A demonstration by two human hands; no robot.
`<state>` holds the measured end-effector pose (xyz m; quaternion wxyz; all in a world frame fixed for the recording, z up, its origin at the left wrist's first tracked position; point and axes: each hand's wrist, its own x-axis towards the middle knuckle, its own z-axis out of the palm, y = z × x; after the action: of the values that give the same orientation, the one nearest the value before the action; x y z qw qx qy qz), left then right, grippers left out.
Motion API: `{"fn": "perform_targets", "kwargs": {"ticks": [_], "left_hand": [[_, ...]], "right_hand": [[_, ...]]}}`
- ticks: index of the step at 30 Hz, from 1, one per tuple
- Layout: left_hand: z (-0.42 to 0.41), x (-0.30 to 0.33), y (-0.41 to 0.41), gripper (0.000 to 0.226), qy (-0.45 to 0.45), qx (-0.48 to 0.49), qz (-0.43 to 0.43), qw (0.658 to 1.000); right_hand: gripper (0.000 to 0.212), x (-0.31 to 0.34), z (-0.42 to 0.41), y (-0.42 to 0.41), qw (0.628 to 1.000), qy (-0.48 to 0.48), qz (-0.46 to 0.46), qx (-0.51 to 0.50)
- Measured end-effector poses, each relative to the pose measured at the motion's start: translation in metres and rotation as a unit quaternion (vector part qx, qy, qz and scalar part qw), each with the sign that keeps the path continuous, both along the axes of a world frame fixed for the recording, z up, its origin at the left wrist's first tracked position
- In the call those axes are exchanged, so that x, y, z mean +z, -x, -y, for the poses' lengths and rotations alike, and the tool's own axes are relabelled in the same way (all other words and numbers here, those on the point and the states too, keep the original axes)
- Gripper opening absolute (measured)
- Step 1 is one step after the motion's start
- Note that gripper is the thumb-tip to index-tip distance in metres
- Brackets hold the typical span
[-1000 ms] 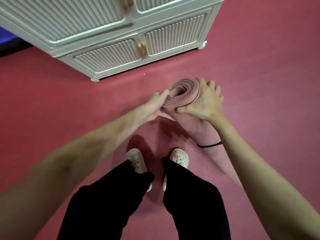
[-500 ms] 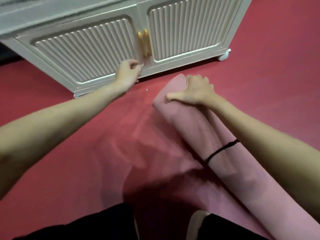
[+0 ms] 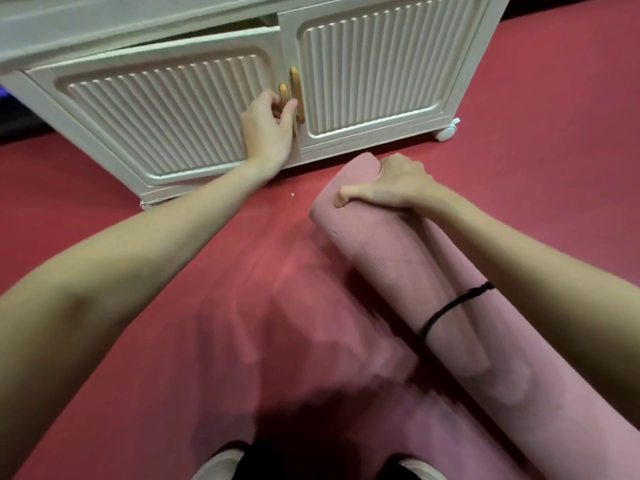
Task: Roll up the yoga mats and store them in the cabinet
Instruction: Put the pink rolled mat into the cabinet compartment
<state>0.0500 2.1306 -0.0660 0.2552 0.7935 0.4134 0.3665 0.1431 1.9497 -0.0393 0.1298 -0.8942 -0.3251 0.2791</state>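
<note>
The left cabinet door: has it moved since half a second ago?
Yes. The left door now stands ajar from the cabinet frame along its top edge, swung outward, with the left hand gripping its handle.

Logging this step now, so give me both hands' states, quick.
Left hand: fingers curled on the left door handle, door ajar.
Right hand: gripping the rolled mat near its end.
</note>
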Motion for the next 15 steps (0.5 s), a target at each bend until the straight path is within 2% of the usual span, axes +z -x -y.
{"fn": "perform_targets", "kwargs": {"ticks": [4, 7, 9, 15], "left_hand": [[0.046, -0.007, 0.054, 0.028, -0.036, -0.056, 0.005, 0.998], [0.080, -0.009, 0.116, 0.025, -0.049, -0.097, 0.001, 0.994], [0.096, -0.009, 0.155, 0.023, -0.070, -0.095, -0.014, 0.993], [0.117, -0.029, 0.240, 0.036, -0.076, -0.050, -0.090, 0.992]], "right_hand": [[0.097, -0.002, 0.001, 0.013, 1.000, -0.005, 0.003, 0.027], [0.097, -0.002, 0.001, 0.024, 0.999, -0.006, 0.005, 0.049], [0.099, -0.003, 0.000, 0.031, 0.998, -0.001, 0.001, 0.055], [0.101, -0.016, -0.004, 0.065, 0.996, 0.017, -0.007, 0.086]]}}
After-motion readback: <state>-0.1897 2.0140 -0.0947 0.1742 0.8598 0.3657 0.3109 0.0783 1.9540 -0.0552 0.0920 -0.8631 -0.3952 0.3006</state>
